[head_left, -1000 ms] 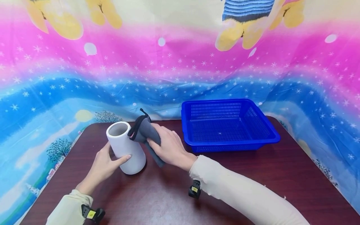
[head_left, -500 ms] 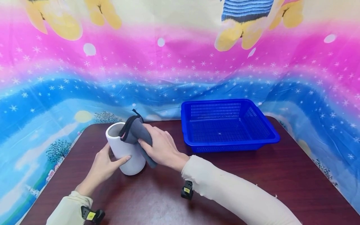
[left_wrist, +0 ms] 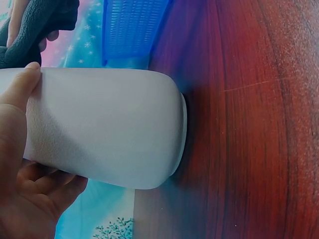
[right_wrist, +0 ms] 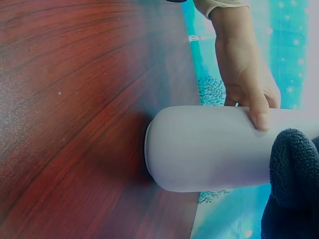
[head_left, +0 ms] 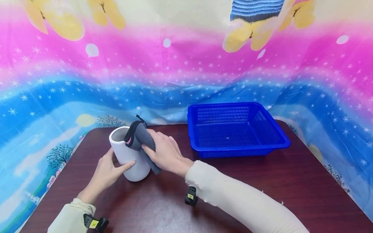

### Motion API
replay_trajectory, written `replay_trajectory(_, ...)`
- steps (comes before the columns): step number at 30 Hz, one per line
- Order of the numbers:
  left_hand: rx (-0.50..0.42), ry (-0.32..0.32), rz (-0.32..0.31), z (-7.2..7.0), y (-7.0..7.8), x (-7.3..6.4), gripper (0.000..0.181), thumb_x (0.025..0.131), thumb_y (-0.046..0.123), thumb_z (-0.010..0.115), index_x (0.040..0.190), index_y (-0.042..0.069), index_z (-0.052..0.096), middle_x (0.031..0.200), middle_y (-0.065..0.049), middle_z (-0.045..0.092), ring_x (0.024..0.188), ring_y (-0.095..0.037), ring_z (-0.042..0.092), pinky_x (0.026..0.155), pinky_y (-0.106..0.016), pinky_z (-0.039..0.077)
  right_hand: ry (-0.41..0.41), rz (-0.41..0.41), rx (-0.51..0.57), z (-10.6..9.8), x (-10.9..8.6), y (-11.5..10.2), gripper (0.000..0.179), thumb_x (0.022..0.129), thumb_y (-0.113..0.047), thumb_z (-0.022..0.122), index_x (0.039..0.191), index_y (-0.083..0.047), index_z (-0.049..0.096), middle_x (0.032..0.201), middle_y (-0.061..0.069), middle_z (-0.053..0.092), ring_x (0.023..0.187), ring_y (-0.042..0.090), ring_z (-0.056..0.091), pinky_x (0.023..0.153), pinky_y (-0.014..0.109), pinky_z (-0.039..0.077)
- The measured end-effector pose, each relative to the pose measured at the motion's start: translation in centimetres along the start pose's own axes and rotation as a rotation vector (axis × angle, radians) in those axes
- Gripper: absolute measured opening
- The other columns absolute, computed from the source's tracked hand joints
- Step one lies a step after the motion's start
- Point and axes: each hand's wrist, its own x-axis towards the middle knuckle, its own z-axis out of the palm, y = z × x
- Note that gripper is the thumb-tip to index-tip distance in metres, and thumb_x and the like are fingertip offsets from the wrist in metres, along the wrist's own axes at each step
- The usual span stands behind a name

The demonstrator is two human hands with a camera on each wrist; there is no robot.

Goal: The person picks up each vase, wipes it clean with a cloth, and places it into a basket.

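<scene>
A white vase (head_left: 132,161) stands on the table, its round mouth facing up. My left hand (head_left: 109,170) grips its left side, thumb across the front and fingers behind; the left wrist view shows this hand (left_wrist: 30,194) around the vase (left_wrist: 109,124). My right hand (head_left: 166,150) holds a bunched dark grey cloth (head_left: 142,139) with black edging and a loop on top. The cloth lies against the right side of the vase's rim and covers part of it. In the right wrist view the fuzzy cloth (right_wrist: 294,174) overlaps the vase's upper end.
A blue perforated plastic basket (head_left: 239,149) stands at the back right of the dark red-brown wooden table (head_left: 262,178). Behind the table hangs a colourful printed curtain (head_left: 163,71). Each wrist wears a small black camera.
My right hand has moved left with the cloth, from beside the vase onto its rim. The left hand and the vase have stayed nearly still.
</scene>
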Motion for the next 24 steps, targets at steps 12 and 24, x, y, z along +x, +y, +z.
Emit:
replay_trajectory(12,-0.003,-0.001,-0.001,-0.08,0.04,0.02,0.081,0.087,0.038,0.079,0.149,0.005,0.039,0.134,-0.026,0.061,0.116,-0.043,0.065,0.093,-0.059,0.057,-0.012,0.007,-0.01,0.24,-0.26,-0.12,0.049,0.098,-0.038,0.063,0.144,-0.027,0.051,0.101,-0.003,0.068,0.088,0.012,0.062,0.065,0.023,0.041)
replay_trajectory(24,-0.002,0.01,0.01,-0.07,-0.02,0.12,0.079,0.087,0.038,0.08,0.147,0.005,0.041,0.135,-0.024,0.061,0.116,-0.043,0.066,0.093,-0.059,0.056,-0.032,0.007,-0.034,0.91,-0.47,0.43,0.047,0.099,-0.039,0.063,0.142,-0.026,0.052,0.1,-0.002,0.069,0.087,0.012,0.062,0.063,0.021,0.039)
